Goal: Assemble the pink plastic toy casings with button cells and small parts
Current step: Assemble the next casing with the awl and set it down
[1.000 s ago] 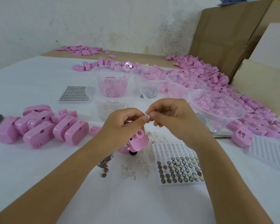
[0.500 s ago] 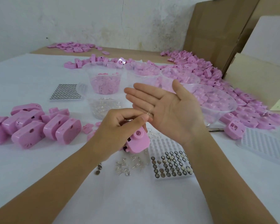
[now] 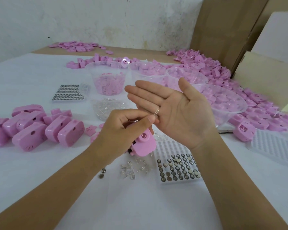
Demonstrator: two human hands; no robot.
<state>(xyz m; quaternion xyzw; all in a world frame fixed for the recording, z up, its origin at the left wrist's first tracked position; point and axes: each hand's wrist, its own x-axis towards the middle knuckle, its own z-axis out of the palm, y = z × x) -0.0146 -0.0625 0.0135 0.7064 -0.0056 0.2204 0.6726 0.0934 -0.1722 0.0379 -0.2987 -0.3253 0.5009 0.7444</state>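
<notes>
On the white-covered table [image 3: 32, 171], between the clear bowls of pink parts [image 3: 231, 105] and the tray of button cells [image 3: 178, 168], the right hand [image 3: 178, 110] lies spread flat, palm up and holding nothing. The left hand [image 3: 123, 130] curls round one pink casing [image 3: 144, 145] and pinches a tiny LED [image 3: 157, 112] between thumb and forefinger, its two thin legs touching the right palm's edge. The likely trouble is those legs: pressed unevenly they could kink and miss the casing's slots, or the LED could slip free and vanish among the loose LEDs [image 3: 131, 170] below.
</notes>
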